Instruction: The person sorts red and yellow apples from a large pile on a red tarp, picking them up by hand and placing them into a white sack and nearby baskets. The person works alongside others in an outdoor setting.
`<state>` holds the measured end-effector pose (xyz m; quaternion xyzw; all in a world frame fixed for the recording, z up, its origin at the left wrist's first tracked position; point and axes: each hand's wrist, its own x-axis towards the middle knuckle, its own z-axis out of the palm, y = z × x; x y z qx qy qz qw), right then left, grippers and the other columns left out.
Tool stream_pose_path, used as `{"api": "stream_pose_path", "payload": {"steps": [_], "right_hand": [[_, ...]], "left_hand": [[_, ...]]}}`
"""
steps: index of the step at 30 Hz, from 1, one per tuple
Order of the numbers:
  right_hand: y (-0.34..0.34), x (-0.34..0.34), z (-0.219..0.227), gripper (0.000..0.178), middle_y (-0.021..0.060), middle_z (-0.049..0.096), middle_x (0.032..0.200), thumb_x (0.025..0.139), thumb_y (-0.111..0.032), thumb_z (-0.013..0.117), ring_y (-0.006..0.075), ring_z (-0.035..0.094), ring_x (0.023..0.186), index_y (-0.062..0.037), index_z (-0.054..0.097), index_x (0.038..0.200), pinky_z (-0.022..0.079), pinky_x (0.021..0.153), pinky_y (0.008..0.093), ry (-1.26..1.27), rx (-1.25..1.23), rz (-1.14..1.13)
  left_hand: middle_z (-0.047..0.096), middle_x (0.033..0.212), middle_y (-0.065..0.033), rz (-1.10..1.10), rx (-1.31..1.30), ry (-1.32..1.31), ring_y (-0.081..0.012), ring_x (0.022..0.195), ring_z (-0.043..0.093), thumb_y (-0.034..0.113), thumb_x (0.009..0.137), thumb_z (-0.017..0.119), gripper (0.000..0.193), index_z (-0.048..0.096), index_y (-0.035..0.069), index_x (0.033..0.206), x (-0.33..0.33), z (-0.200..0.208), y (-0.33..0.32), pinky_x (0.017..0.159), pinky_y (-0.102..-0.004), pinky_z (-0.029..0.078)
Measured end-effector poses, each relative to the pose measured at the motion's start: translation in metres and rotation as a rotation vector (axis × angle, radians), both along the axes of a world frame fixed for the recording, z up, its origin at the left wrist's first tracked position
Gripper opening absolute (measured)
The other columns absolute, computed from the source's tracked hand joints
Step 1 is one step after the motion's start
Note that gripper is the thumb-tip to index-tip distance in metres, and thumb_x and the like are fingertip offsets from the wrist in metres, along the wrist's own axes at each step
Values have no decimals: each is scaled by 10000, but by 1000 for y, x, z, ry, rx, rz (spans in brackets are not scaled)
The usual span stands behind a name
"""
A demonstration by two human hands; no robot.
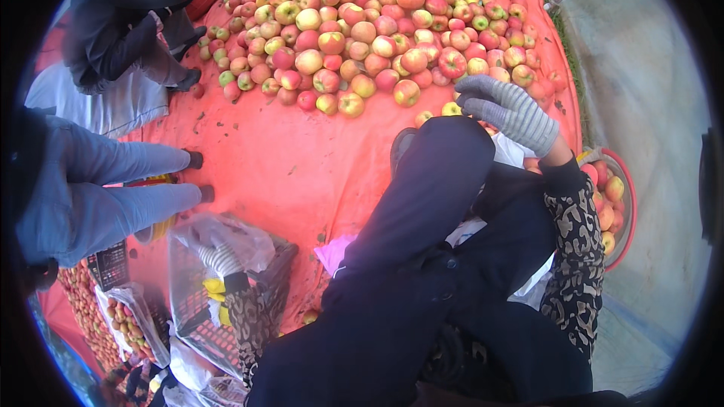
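My right hand [516,111], in a grey striped knit glove, is just above my raised knee, near the close edge of a big heap of red and yellow apples [354,30]. Its fingers are bent but apart, and I see nothing in them. To my lower left, my left hand [219,258], in a matching glove, reaches into a dark plastic crate [275,283] lined with a clear plastic bag [245,237]. The film blurs its fingers, so whether it grips anything is hidden. Something yellow [216,298] lies by that wrist.
A red-rimmed basket of apples [609,200] stands at my right. Red sheeting [279,158] covers the ground. At the left, one person [113,38] sits and another in jeans [98,173] stands. A bagged crate of apples [130,324] is at lower left.
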<state>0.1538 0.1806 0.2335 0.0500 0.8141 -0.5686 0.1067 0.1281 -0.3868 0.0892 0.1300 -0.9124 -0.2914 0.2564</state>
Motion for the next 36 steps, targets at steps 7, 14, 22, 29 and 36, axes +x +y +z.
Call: {"api": "stream_pose_path", "payload": {"steps": [7,14,22,29,36], "right_hand": [[19,-6,-9,319,64,609,1061,897,-123,599,123,575,1021,-21,548,1195,461,890,275,-62,45,48],[41,9,-21,358,98,658,987,854,-153,633,172,634,950,-25,560,1181,492,837,293,-158,187,-17],[46,12,-25,337,88,650,998,862,-106,613,175,632,946,3,559,1176,493,831,300,-137,68,-49],[44,4,-28,380,75,604,1080,874,-112,609,137,587,1016,2,515,1225,471,881,287,-259,24,-52],[14,-20,-62,437,76,578,1128,913,-206,587,135,556,1020,-21,470,1292,472,864,276,-274,-310,-72]], "left_hand": [[501,1201,-124,-653,492,-462,-178,939,559,117,845,632,531,403,27,1315,-99,-105,209,783,-314,496],[271,1432,-215,-712,14,-690,-382,1267,386,297,716,761,890,270,106,1432,-148,-204,329,1005,-411,401],[434,1290,-190,-523,453,-663,-387,1027,562,328,733,728,729,366,105,1325,-168,-237,320,749,-454,523],[608,1037,-228,-520,1990,-1164,-305,641,641,690,816,410,754,499,38,1185,-130,-125,318,353,-272,414],[638,865,-155,-653,1736,-1013,-243,585,628,688,844,424,718,523,49,1156,-102,-41,360,377,-260,465]]}}
